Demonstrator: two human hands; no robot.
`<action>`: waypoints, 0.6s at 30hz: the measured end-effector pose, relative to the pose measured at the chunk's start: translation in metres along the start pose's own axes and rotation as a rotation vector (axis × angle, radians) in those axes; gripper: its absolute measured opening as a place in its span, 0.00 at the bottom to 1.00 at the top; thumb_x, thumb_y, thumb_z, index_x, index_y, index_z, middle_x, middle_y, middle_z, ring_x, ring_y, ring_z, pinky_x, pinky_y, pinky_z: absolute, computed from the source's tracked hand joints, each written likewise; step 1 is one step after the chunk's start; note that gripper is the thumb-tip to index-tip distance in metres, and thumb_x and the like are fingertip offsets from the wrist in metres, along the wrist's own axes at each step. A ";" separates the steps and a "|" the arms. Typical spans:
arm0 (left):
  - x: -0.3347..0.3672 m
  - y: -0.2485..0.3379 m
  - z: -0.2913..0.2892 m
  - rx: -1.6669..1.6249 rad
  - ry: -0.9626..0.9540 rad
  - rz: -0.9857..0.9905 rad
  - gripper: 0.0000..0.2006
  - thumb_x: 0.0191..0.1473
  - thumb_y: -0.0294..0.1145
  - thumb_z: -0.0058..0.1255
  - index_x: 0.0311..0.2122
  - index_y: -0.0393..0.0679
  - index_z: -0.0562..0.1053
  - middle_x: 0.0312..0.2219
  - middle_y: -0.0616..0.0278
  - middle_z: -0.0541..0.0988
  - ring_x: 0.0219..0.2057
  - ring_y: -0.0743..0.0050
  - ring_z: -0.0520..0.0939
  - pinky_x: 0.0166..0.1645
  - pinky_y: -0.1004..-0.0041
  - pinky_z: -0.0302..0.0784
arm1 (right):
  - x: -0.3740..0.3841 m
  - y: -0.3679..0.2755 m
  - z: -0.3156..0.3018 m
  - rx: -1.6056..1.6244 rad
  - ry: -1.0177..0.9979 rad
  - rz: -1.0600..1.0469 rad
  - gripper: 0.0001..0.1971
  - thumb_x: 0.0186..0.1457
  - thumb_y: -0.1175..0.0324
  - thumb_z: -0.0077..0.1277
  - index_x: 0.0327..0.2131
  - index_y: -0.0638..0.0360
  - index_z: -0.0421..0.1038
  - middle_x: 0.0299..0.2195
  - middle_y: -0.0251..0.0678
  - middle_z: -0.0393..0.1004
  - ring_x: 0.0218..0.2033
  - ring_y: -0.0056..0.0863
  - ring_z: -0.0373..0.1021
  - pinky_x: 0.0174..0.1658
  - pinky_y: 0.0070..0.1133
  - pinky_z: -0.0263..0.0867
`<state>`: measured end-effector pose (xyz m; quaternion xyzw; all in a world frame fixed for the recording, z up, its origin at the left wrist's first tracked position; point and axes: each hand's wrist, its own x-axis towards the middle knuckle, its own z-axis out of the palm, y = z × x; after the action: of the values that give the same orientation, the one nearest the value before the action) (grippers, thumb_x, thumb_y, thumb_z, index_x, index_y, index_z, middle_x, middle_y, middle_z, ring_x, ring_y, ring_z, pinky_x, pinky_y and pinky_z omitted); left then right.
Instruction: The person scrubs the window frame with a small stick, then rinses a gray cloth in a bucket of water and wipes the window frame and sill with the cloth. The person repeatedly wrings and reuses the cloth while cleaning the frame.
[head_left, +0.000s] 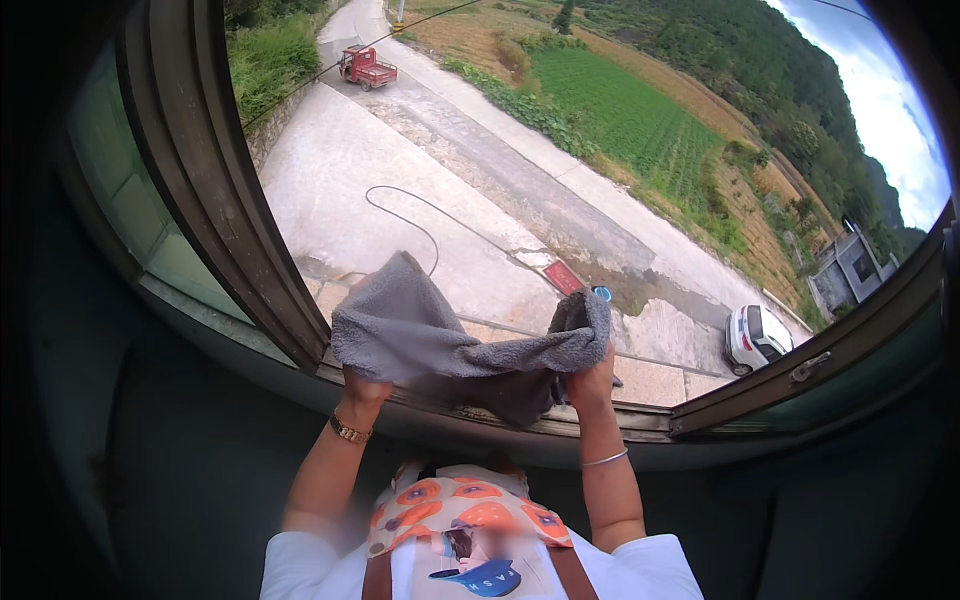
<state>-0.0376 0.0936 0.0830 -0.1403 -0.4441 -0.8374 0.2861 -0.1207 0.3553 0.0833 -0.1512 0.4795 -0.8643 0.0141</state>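
A grey towel (470, 352) is stretched between my two hands in the open window, its middle sagging in folds over the sill. My left hand (367, 385) grips its left end, and most of the fingers are hidden under the cloth; a gold watch (350, 430) is on that wrist. At the other end my right hand (593, 378) is closed on the towel, with part of the fabric draped over the fingers. A thin silver bangle (605, 459) circles my right forearm.
A brown window frame (215, 190) rises at the left, and a sliding sash with a latch (809, 367) stands at the right. The sill track (640, 420) runs below my hands. Far below outside are a red three-wheeled truck (368, 68), a white car (757, 338) and a hose (410, 195).
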 end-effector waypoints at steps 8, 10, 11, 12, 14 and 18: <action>0.134 -0.044 -0.032 0.389 -0.103 -0.497 0.18 0.59 0.37 0.41 0.49 0.35 0.68 0.38 0.63 0.76 0.39 0.80 0.74 0.44 0.76 0.69 | 0.133 -0.012 -0.030 -1.305 0.111 -0.306 0.28 0.62 0.47 0.31 0.31 0.68 0.68 0.32 0.55 0.69 0.33 0.57 0.61 0.40 0.40 0.59; 0.136 -0.026 0.027 0.254 0.189 -0.260 0.20 0.62 0.36 0.34 0.54 0.35 0.64 0.37 0.65 0.75 0.38 0.82 0.73 0.45 0.80 0.68 | 0.149 -0.036 -0.032 -1.235 0.184 -0.478 0.34 0.61 0.42 0.27 0.35 0.68 0.69 0.32 0.55 0.70 0.37 0.57 0.63 0.44 0.41 0.59; 0.132 -0.035 0.023 0.290 0.175 -0.193 0.21 0.62 0.37 0.32 0.56 0.36 0.62 0.38 0.65 0.75 0.38 0.81 0.73 0.45 0.80 0.68 | 0.146 -0.032 -0.044 -1.226 0.218 -0.663 0.34 0.60 0.41 0.27 0.37 0.68 0.69 0.34 0.56 0.70 0.38 0.58 0.63 0.45 0.41 0.59; 0.133 -0.025 0.032 0.150 0.211 -0.200 0.23 0.63 0.38 0.32 0.59 0.38 0.59 0.38 0.67 0.74 0.38 0.81 0.73 0.46 0.80 0.67 | 0.141 -0.030 -0.031 -1.315 0.302 -0.566 0.33 0.60 0.41 0.29 0.41 0.68 0.68 0.41 0.59 0.67 0.44 0.57 0.62 0.49 0.38 0.57; 0.144 -0.016 0.023 0.274 0.233 -0.159 0.22 0.63 0.38 0.28 0.58 0.40 0.61 0.48 0.64 0.71 0.44 0.82 0.72 0.49 0.79 0.68 | 0.141 -0.045 -0.021 -1.306 0.248 -0.462 0.30 0.60 0.45 0.34 0.45 0.68 0.66 0.47 0.60 0.62 0.49 0.55 0.58 0.54 0.36 0.53; 0.179 -0.035 -0.032 0.857 0.141 0.328 0.17 0.57 0.29 0.40 0.52 0.39 0.67 0.41 0.60 0.74 0.44 0.71 0.73 0.51 0.74 0.66 | 0.156 -0.054 -0.044 -1.478 0.168 -0.621 0.24 0.60 0.54 0.37 0.47 0.68 0.65 0.51 0.58 0.61 0.54 0.53 0.56 0.57 0.34 0.50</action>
<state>-0.2005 0.0192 0.1295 -0.0206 -0.7015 -0.5295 0.4766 -0.2747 0.3946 0.1453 -0.1824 0.8628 -0.2965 -0.3666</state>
